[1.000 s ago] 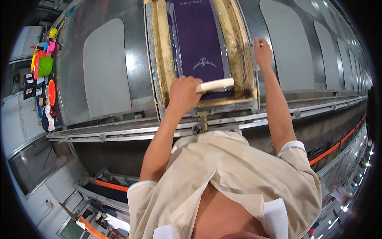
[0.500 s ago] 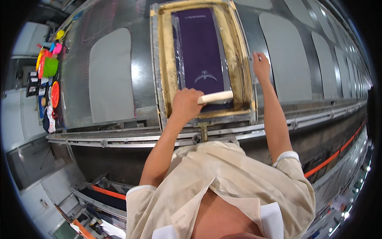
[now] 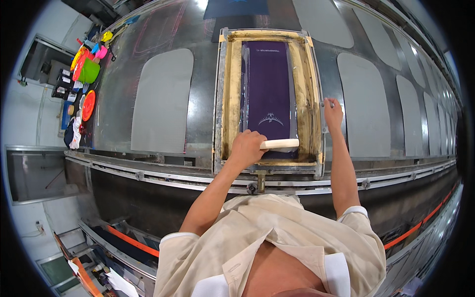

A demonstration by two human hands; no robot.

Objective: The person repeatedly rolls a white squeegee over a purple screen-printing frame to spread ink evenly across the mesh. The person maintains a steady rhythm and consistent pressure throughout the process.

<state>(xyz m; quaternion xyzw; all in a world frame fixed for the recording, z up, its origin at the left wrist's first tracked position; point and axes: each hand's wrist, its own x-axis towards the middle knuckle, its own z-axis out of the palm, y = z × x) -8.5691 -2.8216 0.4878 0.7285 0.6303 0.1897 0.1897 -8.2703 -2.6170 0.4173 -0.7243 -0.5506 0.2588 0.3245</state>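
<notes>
In front of me lies a screen-printing frame with a yellowed, dark-stained border. Its long mesh window looks dark purple, with pale lettering at the far end and a pale winged emblem nearer me. My left hand is closed round a squeegee, whose pale bar lies crosswise at the near end of the window; its lower edge is hidden. Beside the frame's right rail is my right hand, fingers curled at a small metal part I cannot make out clearly.
Grey rounded panels lie along the table on both sides of the frame. A metal rail borders the near edge. At the far left sit a green tub, a red-orange lid and dark containers. A blue panel lies beyond the frame.
The view has shifted, so the table appears lower and further right, and the blue panel has come into sight. Both hands keep nearly the same places at the frame.
</notes>
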